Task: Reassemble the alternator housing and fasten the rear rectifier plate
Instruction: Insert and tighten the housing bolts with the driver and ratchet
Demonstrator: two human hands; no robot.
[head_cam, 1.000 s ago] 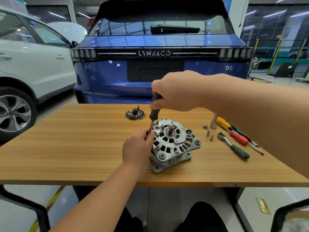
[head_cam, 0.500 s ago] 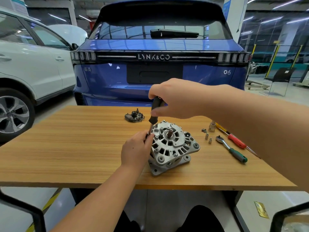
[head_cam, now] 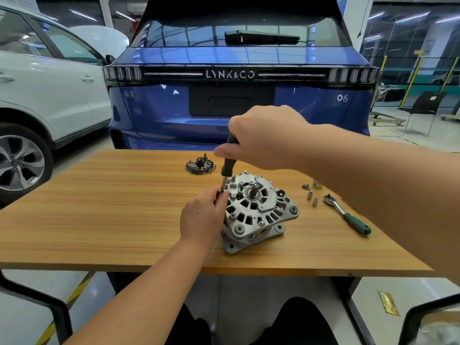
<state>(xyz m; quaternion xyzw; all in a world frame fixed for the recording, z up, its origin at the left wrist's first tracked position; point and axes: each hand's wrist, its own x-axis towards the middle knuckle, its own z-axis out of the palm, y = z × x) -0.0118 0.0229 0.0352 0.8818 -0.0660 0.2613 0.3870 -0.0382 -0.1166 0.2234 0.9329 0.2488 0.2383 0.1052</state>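
Over the last second little changed: the right hand (head_cam: 263, 138) kept gripping the screwdriver (head_cam: 227, 168), left fingers (head_cam: 219, 195) pinching its shaft at the alternator housing (head_cam: 258, 210) mid-surface, so bolt-tightening continued

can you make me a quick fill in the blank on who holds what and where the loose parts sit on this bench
1. The right hand grips the black handle of the ____.
2. The left hand pinches the driver's metal ____ beside the alternator.
3. The ratchet with the green grip lies to the alternator's ____.
4. The rectifier plate lies apart on the ____.

Missing: screwdriver; shaft; right; table
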